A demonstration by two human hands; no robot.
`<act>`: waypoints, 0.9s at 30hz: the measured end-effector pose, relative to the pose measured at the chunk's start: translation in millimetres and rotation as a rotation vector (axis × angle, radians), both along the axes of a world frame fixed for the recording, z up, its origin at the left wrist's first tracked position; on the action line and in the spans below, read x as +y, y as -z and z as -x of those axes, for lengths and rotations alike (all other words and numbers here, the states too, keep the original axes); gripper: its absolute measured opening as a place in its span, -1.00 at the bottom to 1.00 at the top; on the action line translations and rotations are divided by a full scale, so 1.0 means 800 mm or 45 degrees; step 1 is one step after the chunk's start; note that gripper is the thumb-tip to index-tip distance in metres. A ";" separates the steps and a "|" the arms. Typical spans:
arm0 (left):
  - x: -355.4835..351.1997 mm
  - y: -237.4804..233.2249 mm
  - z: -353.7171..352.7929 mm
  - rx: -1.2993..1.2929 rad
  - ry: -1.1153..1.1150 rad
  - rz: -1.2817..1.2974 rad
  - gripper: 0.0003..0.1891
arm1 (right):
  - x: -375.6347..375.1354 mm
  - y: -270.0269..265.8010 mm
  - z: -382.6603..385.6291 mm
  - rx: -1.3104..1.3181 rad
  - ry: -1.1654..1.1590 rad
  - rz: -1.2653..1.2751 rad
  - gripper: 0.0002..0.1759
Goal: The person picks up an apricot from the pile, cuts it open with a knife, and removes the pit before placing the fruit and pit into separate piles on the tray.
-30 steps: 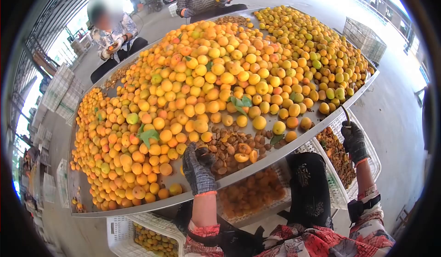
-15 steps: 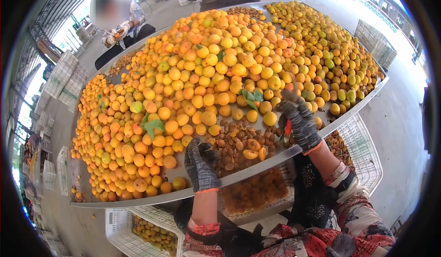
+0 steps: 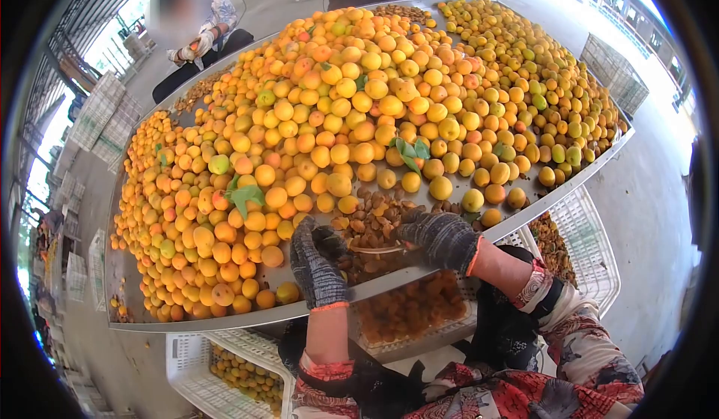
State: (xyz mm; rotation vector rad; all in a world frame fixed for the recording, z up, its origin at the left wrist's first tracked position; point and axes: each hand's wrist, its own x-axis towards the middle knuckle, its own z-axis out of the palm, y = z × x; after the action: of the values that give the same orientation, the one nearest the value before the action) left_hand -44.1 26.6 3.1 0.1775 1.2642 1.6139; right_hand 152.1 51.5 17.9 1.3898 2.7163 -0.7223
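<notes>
My left hand [image 3: 318, 262], in a grey knitted glove, is cupped at the left side of a heap of brown apricot pits [image 3: 371, 232]. Its thumb stands apart from the fingers, and I see nothing between them. My right hand [image 3: 442, 238], gloved alike, is closed at the heap's right side. From it a thin pale knife blade [image 3: 378, 250] points left, low over the pits; the handle is hidden in the glove. Whole apricots [image 3: 329, 134] are piled behind both hands, with a green leaf [image 3: 246, 196] among them.
The metal table's raised rim [image 3: 408, 277] runs before me. Below it are a crate of orange apricot pieces [image 3: 412, 310], a white crate [image 3: 183, 359] of greenish apricots and another white crate [image 3: 595, 232] at right. Two people sit across the table, one at the left [image 3: 198, 44].
My right hand has come left and down to the pits, its knife turning from upward to leftward. Halved apricots seen on the pits before no longer show. My left hand shifted slightly left.
</notes>
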 end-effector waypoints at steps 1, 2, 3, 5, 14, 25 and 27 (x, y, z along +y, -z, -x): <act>0.002 0.007 0.003 -0.006 -0.050 -0.028 -0.76 | -0.003 0.002 0.002 -0.044 0.021 -0.055 -0.54; 0.002 0.011 0.004 -0.012 -0.097 -0.053 -0.76 | -0.004 0.006 0.002 -0.044 0.024 -0.049 -0.54; 0.001 0.011 0.003 -0.013 -0.094 -0.051 -0.76 | -0.003 0.009 0.002 -0.046 0.031 -0.091 -0.53; 0.000 0.010 0.004 0.038 -0.084 -0.079 -0.78 | 0.000 0.015 -0.001 -0.050 0.034 -0.138 -0.52; -0.007 0.003 0.006 0.039 -0.050 -0.114 -0.76 | 0.019 -0.005 -0.030 1.397 0.607 0.672 -0.64; -0.001 0.011 0.001 0.028 -0.027 -0.121 -0.78 | -0.022 -0.035 -0.055 0.310 0.107 0.197 -0.48; -0.001 0.014 0.001 0.035 -0.031 -0.112 -0.78 | -0.005 0.009 -0.058 0.586 0.133 0.212 -0.42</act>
State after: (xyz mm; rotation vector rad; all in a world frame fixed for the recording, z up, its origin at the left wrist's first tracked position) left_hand -44.6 25.6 -7.8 0.2402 1.2212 1.6943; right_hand 198.1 47.9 10.9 1.4901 2.8198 -1.3985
